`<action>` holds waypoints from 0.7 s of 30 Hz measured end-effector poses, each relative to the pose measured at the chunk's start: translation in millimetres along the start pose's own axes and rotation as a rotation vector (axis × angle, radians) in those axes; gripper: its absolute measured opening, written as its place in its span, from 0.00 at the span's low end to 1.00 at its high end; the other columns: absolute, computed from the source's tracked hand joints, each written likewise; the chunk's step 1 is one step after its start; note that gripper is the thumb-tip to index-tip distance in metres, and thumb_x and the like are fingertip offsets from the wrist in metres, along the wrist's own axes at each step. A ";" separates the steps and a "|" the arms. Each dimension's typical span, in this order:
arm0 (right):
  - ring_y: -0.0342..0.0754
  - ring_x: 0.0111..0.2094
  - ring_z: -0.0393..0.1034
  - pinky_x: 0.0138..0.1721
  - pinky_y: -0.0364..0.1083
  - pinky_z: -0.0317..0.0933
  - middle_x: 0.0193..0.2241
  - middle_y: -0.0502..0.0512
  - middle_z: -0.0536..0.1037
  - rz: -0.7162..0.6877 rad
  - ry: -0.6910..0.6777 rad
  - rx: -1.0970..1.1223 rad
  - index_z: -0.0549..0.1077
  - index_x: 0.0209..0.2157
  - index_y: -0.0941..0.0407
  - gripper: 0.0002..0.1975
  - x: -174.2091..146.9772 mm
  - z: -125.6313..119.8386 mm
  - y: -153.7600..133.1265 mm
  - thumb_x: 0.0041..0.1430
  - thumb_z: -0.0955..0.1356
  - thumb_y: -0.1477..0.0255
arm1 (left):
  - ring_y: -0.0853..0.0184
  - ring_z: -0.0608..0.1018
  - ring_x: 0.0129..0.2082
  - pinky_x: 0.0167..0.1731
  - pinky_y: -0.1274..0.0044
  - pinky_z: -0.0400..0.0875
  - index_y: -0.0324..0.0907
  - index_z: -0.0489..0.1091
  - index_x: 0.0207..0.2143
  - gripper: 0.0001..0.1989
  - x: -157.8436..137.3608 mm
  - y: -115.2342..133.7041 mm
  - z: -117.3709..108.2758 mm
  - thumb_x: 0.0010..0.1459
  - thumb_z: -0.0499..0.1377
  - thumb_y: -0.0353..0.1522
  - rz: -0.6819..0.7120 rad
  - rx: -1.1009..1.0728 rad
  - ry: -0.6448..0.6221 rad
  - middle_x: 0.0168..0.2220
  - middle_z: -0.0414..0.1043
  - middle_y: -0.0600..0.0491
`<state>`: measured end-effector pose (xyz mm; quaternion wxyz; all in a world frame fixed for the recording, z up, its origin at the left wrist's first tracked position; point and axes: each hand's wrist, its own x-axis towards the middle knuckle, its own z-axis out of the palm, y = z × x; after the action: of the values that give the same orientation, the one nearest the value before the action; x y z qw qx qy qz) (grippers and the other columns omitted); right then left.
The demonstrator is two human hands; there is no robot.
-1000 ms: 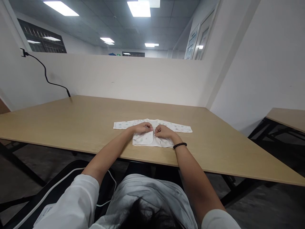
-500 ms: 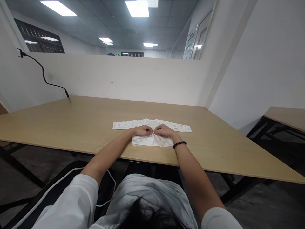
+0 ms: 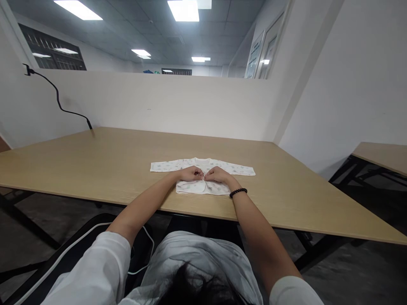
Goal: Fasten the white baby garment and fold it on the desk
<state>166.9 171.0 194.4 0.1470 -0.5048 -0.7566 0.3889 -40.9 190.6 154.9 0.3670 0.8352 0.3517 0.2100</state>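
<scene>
A small white long-sleeved baby top (image 3: 190, 187) with a pale print lies spread on the table, its neckline away from me and both sleeves stretched out sideways. At the middle of its front, my left hand (image 3: 192, 173) pinches the cloth along the front opening. My right hand (image 3: 217, 174), with a dark bead bracelet (image 3: 238, 192) at its wrist, pinches the same spot from the other side. The fingertips of both hands nearly meet. Whatever small fastening may be between them is hidden by the fingers.
The wooden table (image 3: 127, 148) runs back to a low white partition (image 3: 178, 106). A black gooseneck holder (image 3: 59, 99) rises at the table's far left edge. Another table (image 3: 383, 156) stands off to the right. A white cable (image 3: 63, 258) hangs by the chair at lower left.
Both hands stay at the front opening of the baby top. My right hand and wrist have shifted very slightly left, and the cloth under the fingers lies a little flatter.
</scene>
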 end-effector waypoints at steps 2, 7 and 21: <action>0.39 0.18 0.51 0.20 0.42 0.41 0.12 0.43 0.59 -0.016 0.012 -0.036 0.72 0.21 0.58 0.09 0.3 1.5 -0.9 0.41 0.72 0.67 | 0.70 0.67 0.27 0.29 0.78 0.60 0.38 0.74 0.30 0.17 -0.3 1.6 -1.1 0.51 0.63 0.45 -0.009 -0.004 0.007 0.25 0.69 0.56; 0.40 0.19 0.53 0.21 0.42 0.42 0.12 0.44 0.59 -0.052 0.037 -0.084 0.70 0.19 0.58 0.11 -1.2 2.5 -3.4 0.42 0.71 0.65 | 0.69 0.68 0.27 0.29 0.78 0.61 0.38 0.74 0.29 0.20 -0.2 4.8 -3.3 0.52 0.63 0.47 -0.029 -0.032 0.007 0.24 0.68 0.56; 0.39 0.18 0.50 0.21 0.42 0.42 0.13 0.42 0.61 -0.041 -0.075 0.057 0.75 0.25 0.58 0.11 3.4 -4.3 5.3 0.39 0.73 0.66 | 0.70 0.68 0.29 0.32 0.77 0.62 0.38 0.72 0.35 0.17 -2.7 2.0 -3.1 0.49 0.65 0.42 -0.012 -0.048 0.028 0.27 0.66 0.57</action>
<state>171.5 176.8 192.8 0.1409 -0.4698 -0.7605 0.4256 -43.8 189.0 158.2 0.3831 0.8211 0.3566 0.2276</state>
